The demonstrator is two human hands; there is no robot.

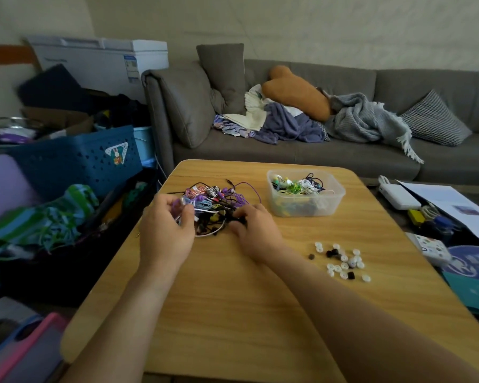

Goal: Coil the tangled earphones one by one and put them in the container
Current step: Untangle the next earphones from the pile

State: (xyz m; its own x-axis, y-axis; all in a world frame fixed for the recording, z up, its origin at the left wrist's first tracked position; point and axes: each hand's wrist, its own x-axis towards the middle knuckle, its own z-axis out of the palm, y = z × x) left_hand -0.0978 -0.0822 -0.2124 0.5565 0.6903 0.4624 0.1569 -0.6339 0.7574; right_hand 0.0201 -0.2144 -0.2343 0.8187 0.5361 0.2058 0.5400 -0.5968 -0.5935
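Note:
A tangled pile of earphones (216, 197) in purple, blue, pink, black and white lies on the wooden table (233, 299). My left hand (168, 225) is at the pile's left side, its fingers curled round purple and white cords. My right hand (253, 230) is at the pile's near right edge and pinches a black cord. A clear plastic container (306, 193) stands to the right of the pile, with several coiled earphones inside.
Several loose white and black ear tips (343, 262) are scattered on the table near my right forearm. A grey sofa (315, 145) runs behind the table. A blue basket (75, 158) and clutter stand at the left, and papers and boxes (437, 205) at the right.

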